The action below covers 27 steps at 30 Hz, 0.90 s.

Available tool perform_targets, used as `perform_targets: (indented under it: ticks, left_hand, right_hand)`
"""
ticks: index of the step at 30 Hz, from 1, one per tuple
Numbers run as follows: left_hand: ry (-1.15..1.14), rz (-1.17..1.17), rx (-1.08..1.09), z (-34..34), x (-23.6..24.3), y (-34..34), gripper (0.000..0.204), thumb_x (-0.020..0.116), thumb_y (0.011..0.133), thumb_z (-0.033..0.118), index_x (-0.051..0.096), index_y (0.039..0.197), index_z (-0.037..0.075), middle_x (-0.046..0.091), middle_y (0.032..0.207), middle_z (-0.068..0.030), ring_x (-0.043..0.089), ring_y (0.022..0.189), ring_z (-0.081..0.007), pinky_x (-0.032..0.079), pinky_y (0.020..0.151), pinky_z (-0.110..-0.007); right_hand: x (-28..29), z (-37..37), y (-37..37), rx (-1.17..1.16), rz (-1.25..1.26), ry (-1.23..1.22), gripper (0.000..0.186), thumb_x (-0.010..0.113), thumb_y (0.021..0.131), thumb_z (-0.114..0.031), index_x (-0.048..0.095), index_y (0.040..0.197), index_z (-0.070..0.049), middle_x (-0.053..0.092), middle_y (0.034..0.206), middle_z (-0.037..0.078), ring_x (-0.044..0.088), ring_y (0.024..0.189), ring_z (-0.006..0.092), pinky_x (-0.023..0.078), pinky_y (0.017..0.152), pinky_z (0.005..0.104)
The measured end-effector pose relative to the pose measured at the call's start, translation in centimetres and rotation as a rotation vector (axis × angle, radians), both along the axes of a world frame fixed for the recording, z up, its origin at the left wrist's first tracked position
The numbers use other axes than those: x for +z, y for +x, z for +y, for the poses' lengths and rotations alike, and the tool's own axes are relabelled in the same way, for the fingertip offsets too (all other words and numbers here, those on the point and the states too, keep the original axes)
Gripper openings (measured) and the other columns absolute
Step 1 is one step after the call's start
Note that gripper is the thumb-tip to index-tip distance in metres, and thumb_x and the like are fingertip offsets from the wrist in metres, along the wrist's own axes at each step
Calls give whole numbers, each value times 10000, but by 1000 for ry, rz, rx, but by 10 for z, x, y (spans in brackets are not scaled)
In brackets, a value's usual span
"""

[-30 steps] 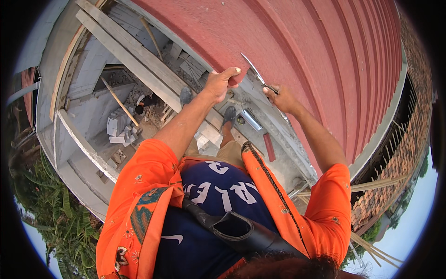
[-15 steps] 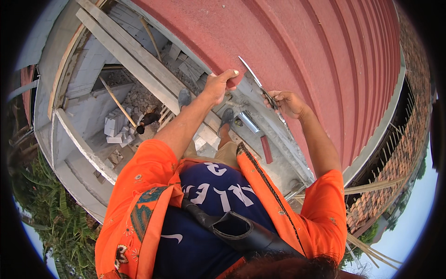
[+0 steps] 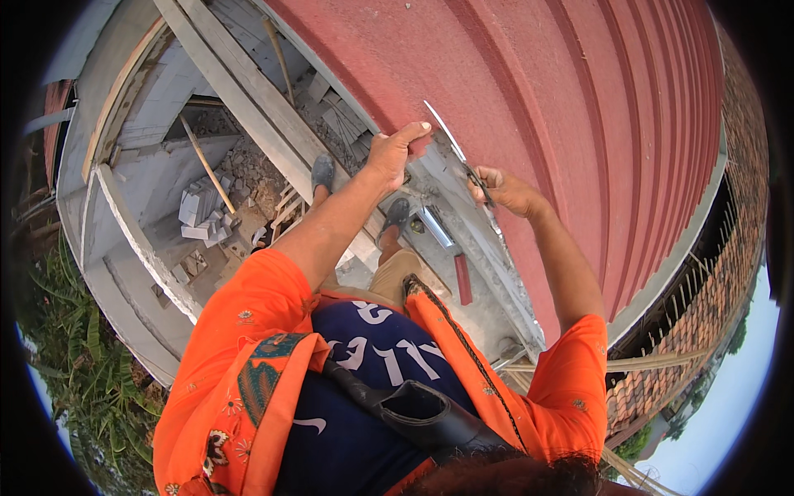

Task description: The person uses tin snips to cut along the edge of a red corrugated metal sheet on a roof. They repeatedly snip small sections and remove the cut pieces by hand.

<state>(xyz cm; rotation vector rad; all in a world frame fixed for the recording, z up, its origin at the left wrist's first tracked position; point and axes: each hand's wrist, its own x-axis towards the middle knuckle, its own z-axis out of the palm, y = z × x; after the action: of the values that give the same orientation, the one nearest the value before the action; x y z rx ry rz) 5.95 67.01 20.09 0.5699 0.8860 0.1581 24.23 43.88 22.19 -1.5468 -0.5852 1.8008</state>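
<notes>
A red ribbed roofing sheet (image 3: 562, 91) spreads across the upper right. My left hand (image 3: 393, 153) grips a small red flap (image 3: 418, 147) at its lower edge, thumb on top. My right hand (image 3: 502, 190) is closed on the dark handles of a long silver-bladed tool, seemingly shears (image 3: 445, 126), whose blade lies along the red sheet just right of the flap; whether it bites into the metal I cannot tell. Below, a shiny metal piece (image 3: 436, 226) and a short red strip (image 3: 463, 279) lie on grey concrete near my feet.
Long planks (image 3: 227, 74) span an opening at left, with my feet on or beside them. Below are grey blocks (image 3: 203, 211), rubble and a wooden pole (image 3: 207, 161). A tiled roof (image 3: 678, 322) with bamboo poles lies right; plants fill the lower left.
My right hand has moved a little down with the tool. My left hand stays on the flap. The view and my body have shifted slightly; the dark figure among the rubble is now mostly hidden.
</notes>
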Motion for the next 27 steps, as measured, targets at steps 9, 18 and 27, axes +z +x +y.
perform_targets:
  ticks: [9, 18, 27]
  left_hand:
    - [-6, -56, 63, -5, -11, 1, 241, 832, 928, 158, 722, 1107, 38, 732, 1122, -77, 706, 1143, -243, 524, 1121, -459]
    - [-90, -77, -39, 5, 9, -2, 115, 794, 909, 178, 749, 968, 90, 763, 1001, -76, 735, 1034, -202, 448, 1136, -387]
    - [-109, -156, -99, 12, -8, -10, 110, 767, 945, 176, 724, 1020, 107, 726, 1105, -55, 710, 1110, -238, 470, 1152, -427]
  right_hand:
    - [15, 9, 6, -19, -122, -21, 757, 777, 845, -824, 717, 1129, -125, 635, 942, -21, 633, 898, 134, 523, 734, 319]
    - [42, 28, 11, 18, -88, -56, 583, 875, 846, -610, 730, 1096, -105, 656, 911, 5, 636, 848, 140, 540, 667, 311]
    - [37, 37, 10, 32, -67, -191, 514, 934, 821, -484, 713, 1132, -140, 679, 1002, 6, 624, 1034, 180, 528, 824, 446]
